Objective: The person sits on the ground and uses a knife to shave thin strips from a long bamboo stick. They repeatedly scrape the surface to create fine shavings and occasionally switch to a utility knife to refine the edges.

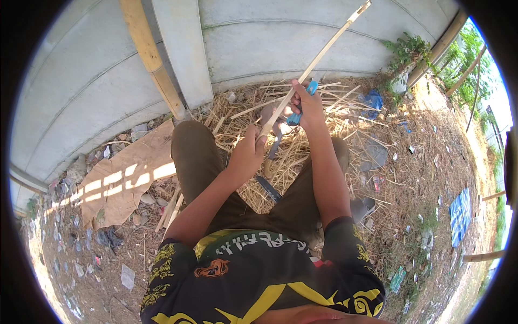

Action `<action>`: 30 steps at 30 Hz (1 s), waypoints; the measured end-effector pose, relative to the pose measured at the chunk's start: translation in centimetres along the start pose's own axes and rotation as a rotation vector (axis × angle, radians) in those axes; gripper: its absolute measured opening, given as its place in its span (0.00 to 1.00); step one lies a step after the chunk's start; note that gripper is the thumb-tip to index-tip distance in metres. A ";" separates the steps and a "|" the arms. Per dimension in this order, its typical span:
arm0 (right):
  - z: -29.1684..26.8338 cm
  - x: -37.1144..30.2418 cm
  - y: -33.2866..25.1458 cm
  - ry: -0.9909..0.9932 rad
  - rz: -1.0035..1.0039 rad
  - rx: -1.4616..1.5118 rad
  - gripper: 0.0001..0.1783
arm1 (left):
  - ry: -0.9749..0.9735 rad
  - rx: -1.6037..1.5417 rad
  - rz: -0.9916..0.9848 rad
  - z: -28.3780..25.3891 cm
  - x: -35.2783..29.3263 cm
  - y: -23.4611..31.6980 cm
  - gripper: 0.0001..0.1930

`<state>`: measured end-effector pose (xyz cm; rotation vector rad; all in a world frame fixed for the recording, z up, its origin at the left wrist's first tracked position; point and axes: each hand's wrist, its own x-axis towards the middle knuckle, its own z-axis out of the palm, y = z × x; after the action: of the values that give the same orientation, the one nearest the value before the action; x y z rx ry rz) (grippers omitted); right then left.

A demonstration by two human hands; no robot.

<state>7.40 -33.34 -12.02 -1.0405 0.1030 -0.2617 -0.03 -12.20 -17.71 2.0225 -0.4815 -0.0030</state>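
A long, pale bamboo strip slants from between my knees up to the far right, its tip in front of the grey wall. Its lower end is gripped by my left hand, fingers closed round it. My right hand is closed farther up beside the strip, round a bright blue piece that sticks out on both sides of the fist; its kind is mostly hidden. Below the hands, a dark, blade-like piece shows between my knees among bamboo shavings.
A grey panel wall with a bamboo pole rises ahead. Flattened brown cardboard lies left of my knee, near several bamboo pieces. Crumpled blue plastic and a blue sheet lie to the right on littered ground.
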 end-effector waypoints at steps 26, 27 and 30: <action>-6.7 -4.6 11.4 -0.223 -0.631 -1.973 0.05 | -0.152 0.056 -0.165 3.0 -0.9 -5.9 0.21; -6.9 -4.7 11.5 -0.220 -0.609 -1.995 0.05 | -0.159 0.076 -0.188 2.9 -1.1 -5.5 0.21; -6.8 -4.1 11.4 -0.187 -0.595 -2.043 0.03 | -0.117 0.152 -0.164 2.5 -0.9 -4.2 0.20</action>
<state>3.91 -32.53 -25.44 -3.1344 -0.1877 -0.6088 0.07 -12.30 -22.70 2.2151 -0.3979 -0.1911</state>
